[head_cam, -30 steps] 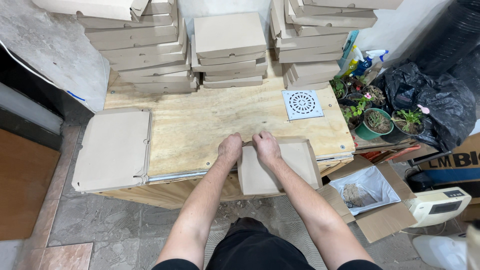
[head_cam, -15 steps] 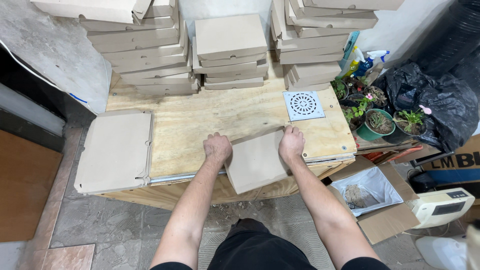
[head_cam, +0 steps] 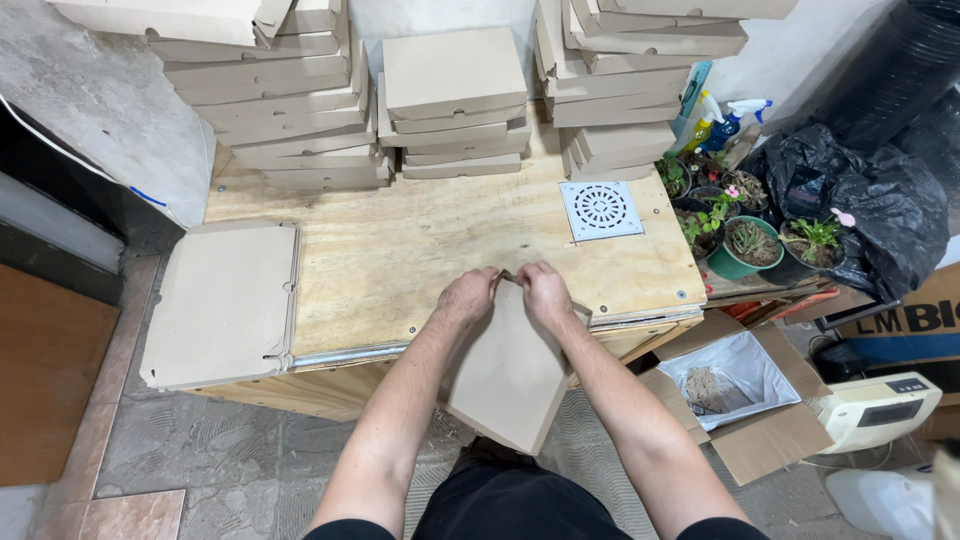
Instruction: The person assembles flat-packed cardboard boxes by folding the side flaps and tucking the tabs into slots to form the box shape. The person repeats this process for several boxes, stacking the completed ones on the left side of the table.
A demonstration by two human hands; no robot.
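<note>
Fingers of our left hand (head_cam: 468, 297) and right hand (head_cam: 545, 290) pinch the top edge of the tilted cardboard box (head_cam: 510, 375) together. We judge we're mid-fold at the plywood table (head_cam: 400, 260); next, firm pressure along that flap.

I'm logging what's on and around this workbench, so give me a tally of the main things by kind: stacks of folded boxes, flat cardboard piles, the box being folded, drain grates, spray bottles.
Stacks of folded boxes: 3
Flat cardboard pile: 1
Box in both hands, left hand and right hand, half-folded box: 1
White drain grate: 1
Spray bottles: 2
Total: 8
</note>
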